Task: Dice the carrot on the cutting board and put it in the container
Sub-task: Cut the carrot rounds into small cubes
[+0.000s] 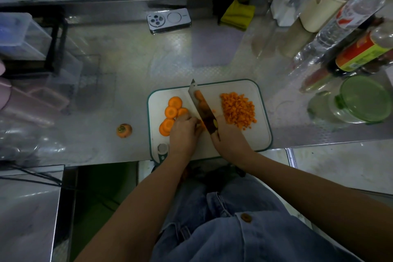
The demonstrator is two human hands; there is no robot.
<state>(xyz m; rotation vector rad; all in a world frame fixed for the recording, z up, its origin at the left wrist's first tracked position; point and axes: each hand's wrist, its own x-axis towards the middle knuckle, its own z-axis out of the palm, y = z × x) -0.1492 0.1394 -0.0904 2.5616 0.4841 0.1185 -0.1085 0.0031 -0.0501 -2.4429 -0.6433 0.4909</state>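
A white cutting board [251, 134] with a green rim lies at the counter's front edge. Several round carrot slices [171, 111] sit on its left part, and a heap of diced carrot [238, 109] lies on its right. My right hand [228, 137] grips the handle of a knife [201, 105], whose blade angles across the board's middle. My left hand [182, 132] has curled fingers holding down carrot pieces right beside the blade; those pieces are mostly hidden. A glass container with a green lid [361, 100] stands to the right of the board.
A cut carrot top [124, 130] lies on the steel counter left of the board. A phone [169, 19] and a yellow cloth [238, 15] lie at the back. Bottles [359, 53] crowd the right side. Plastic boxes [21, 34] stand at the left.
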